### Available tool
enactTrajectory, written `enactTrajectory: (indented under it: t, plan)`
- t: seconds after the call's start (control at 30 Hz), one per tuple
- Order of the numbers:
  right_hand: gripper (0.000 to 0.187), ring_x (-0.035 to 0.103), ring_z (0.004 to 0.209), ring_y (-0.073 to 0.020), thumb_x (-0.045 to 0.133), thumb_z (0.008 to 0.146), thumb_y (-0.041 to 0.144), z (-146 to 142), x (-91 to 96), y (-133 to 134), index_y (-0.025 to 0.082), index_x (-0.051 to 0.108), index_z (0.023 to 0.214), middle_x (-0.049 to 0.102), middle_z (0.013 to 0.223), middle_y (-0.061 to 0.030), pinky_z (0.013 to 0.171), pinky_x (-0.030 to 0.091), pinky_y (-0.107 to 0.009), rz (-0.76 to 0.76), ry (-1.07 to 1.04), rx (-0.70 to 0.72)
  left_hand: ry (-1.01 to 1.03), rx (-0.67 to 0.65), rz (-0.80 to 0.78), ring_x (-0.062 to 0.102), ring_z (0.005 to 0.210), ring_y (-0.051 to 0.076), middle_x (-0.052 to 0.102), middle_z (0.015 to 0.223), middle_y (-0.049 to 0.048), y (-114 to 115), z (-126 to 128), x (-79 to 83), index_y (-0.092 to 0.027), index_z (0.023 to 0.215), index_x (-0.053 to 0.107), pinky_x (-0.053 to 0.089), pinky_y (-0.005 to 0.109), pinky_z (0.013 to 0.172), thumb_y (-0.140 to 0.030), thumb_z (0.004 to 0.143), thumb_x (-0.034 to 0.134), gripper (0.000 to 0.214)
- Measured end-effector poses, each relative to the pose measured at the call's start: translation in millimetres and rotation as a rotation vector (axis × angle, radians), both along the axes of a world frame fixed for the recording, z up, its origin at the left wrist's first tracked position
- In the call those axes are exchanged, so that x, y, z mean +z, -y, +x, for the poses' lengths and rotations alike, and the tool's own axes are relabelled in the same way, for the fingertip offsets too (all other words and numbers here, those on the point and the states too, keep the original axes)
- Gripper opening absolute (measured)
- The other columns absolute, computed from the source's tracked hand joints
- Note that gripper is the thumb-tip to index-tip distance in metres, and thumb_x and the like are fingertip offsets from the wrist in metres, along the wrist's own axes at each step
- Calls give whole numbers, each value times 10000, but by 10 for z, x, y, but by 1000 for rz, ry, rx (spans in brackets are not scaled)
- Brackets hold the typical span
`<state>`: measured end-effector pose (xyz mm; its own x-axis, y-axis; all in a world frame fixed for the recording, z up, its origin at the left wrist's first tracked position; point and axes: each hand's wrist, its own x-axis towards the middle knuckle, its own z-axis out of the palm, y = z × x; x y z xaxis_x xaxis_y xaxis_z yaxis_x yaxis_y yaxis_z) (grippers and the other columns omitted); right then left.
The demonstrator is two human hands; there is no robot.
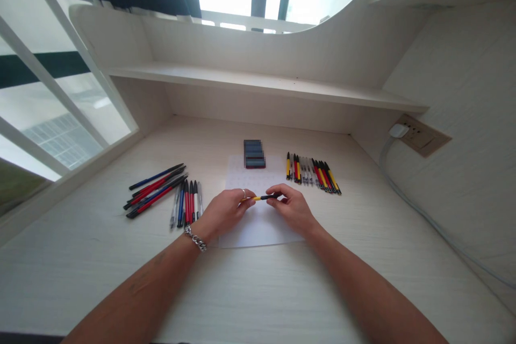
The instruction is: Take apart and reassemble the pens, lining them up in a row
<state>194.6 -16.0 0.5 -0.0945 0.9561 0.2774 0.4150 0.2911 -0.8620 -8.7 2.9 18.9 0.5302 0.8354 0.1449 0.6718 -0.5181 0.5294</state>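
Note:
A yellow and black pen (258,198) lies level between my two hands, above a white sheet of paper (258,231). My left hand (228,212) pinches its yellow end. At the black end, the fingers of my right hand (292,207) are closed round the pen. Left of my left hand stands a row of pens (189,201) in clear, blue, red, black and white, partly covered by that hand. Beyond my right hand, another row of pens (312,173) holds yellow, red, black and clear ones.
A loose pile of blue, red and black pens (155,191) lies at the far left. At the paper's top edge sits a dark, blurred block (253,154). A shelf (266,81) spans the back. On the right wall, a white plug with a cable (399,130) sits in a socket.

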Motion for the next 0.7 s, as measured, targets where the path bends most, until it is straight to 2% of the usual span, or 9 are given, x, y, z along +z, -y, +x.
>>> enactTrajectory:
  t: [0.07, 0.2, 0.33, 0.4, 0.47, 0.6, 0.7]
  plan:
    - [263, 588, 767, -151, 614, 780, 368, 0, 9, 4, 214, 633, 993, 655, 949, -41, 658, 450, -256, 7, 60, -27, 5, -5, -5, 622, 862, 187, 695, 958, 39, -7, 2, -19, -256, 1056, 644, 450, 252, 742, -360, 895, 421, 294]
    - [239, 573, 669, -133, 473, 875, 355, 5, 26, 17, 207, 658, 840, 655, 726, -8, 645, 424, -257, -30, 158, 1, -1, -5, 26, 627, 873, 185, 695, 962, 31, 1, 7, -21, -280, 1072, 641, 457, 257, 773, -349, 896, 424, 289]
    - [129, 582, 737, -139, 584, 797, 290, 6, 19, 31, 222, 654, 883, 671, 852, -9, 646, 439, -245, 12, 84, 29, -55, 24, 67, 635, 849, 182, 700, 934, 21, 29, 13, 11, -288, 1044, 636, 453, 251, 747, -348, 899, 420, 268]
    - [222, 584, 744, -138, 622, 768, 301, 14, 19, 36, 228, 641, 977, 665, 935, -20, 642, 447, -243, 11, 50, 29, -80, 47, 86, 638, 842, 182, 701, 916, 21, 41, 23, 20, -284, 1057, 619, 448, 251, 736, -352, 905, 405, 271]
    - [295, 577, 708, -132, 606, 786, 344, 25, 26, 41, 230, 619, 1058, 663, 923, -25, 632, 445, -246, -9, 52, 6, -94, 59, 100, 639, 844, 185, 700, 913, 21, 48, 33, 18, -280, 1066, 603, 445, 256, 728, -348, 911, 391, 271]
    - [221, 566, 663, -133, 490, 864, 357, 29, 33, 47, 214, 657, 887, 648, 736, -8, 623, 431, -250, -40, 92, -1, -86, 43, 103, 637, 860, 190, 695, 933, 16, 48, 39, -8, -274, 1040, 599, 446, 266, 747, -311, 907, 399, 243]
    - [121, 578, 722, -139, 572, 807, 295, 20, 28, 51, 221, 653, 856, 658, 811, -6, 647, 442, -246, -7, 53, 12, -75, 27, 81, 635, 872, 190, 692, 959, 22, 45, 33, -30, -271, 1056, 603, 453, 265, 756, -286, 903, 405, 251]
